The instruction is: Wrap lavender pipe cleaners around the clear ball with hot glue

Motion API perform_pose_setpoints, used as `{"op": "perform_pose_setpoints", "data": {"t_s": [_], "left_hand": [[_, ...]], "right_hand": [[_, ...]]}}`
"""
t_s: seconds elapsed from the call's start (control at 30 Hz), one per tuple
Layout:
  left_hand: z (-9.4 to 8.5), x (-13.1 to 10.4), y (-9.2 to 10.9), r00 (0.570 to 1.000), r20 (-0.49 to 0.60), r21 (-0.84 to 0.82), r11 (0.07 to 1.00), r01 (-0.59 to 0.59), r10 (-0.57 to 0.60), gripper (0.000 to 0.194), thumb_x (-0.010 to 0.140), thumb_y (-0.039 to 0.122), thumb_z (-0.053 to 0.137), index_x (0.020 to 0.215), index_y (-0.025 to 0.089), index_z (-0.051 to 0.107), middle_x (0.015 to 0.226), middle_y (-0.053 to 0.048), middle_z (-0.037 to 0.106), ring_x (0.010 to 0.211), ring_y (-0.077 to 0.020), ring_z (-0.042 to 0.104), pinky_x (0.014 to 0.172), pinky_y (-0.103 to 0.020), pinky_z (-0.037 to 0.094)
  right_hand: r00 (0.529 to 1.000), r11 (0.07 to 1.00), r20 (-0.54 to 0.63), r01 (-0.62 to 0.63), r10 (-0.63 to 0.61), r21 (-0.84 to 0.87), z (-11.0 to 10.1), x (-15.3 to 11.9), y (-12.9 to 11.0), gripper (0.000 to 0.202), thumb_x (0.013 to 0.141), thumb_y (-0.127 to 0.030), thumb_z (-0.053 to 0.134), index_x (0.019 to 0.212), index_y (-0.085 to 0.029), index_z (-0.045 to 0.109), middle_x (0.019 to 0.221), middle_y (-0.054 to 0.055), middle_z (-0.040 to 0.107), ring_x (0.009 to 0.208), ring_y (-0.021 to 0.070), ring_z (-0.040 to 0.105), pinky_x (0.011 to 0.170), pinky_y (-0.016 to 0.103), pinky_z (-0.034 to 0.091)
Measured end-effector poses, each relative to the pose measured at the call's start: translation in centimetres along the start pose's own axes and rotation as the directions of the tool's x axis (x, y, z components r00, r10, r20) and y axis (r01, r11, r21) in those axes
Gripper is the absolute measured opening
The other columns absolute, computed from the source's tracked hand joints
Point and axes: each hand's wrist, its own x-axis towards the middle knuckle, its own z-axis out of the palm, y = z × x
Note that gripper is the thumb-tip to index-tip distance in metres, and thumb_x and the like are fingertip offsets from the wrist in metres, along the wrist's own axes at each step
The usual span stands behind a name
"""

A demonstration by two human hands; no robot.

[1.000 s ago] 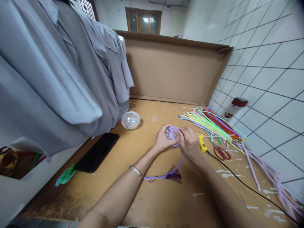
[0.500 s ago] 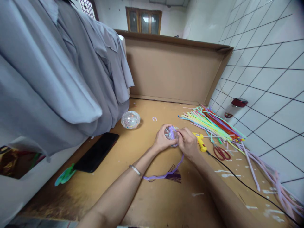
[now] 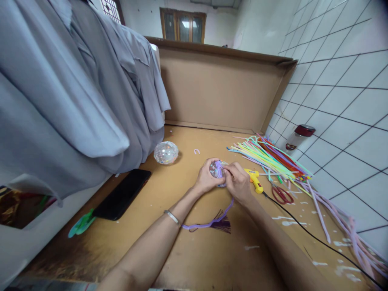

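My left hand (image 3: 207, 178) is wrapped round a small clear ball (image 3: 214, 169) with coloured specks and purple pipe cleaner strips across it. At the ball's right side, the fingers of my right hand (image 3: 238, 180) pinch together near the purple strips; the pinched bit is mostly hidden. A purple pipe cleaner (image 3: 206, 224) hangs from under the right hand and curves over the table to my left wrist. Beside it lies a dark purple tassel (image 3: 223, 225). Further left sits a second clear, faceted ball (image 3: 166, 152).
Right of my hands lie a yellow glue gun (image 3: 254, 180) with a black cord, red-handled scissors (image 3: 281, 195) and a heap of coloured pipe cleaners (image 3: 263, 155). A black phone (image 3: 123, 196) lies left. Grey cloth (image 3: 115, 101) hangs at the left; a cardboard panel (image 3: 218, 89) stands behind.
My right fingers have shifted very slightly on the purple strips at the ball's edge. The left hand keeps its hold, and the things on the table stay where they were.
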Motion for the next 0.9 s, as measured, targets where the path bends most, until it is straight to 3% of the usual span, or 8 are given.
{"op": "perform_pose_setpoints", "data": {"t_s": [0.77,0.9], "left_hand": [[0.22,-0.1,-0.37,1.0,0.018,-0.045,0.999,-0.002,0.003,0.067,0.054,0.023,0.079,0.116,0.018,0.054,0.11,-0.007,0.065,0.1,-0.0216,0.063,0.091,-0.036,0.052],[0.24,0.01,-0.65,0.998,0.008,-0.019,0.998,-0.058,0.058,0.065,0.055,0.024,0.079,0.115,0.018,0.053,0.115,-0.009,0.062,0.105,-0.0237,0.062,0.096,-0.04,0.05]], "right_hand": [[0.998,0.998,0.003,0.055,-0.055,0.015,0.1,0.0,0.18,0.017,0.089,-0.018,0.046,0.089,-0.019,0.063,0.08,0.005,0.061,0.073,0.0166,0.057,0.065,0.029,0.045],[0.999,0.999,0.002,0.049,-0.049,0.018,0.15,-0.01,0.17,0.016,0.089,-0.019,0.046,0.089,-0.02,0.063,0.08,0.005,0.061,0.072,0.0164,0.057,0.065,0.029,0.044]]}}
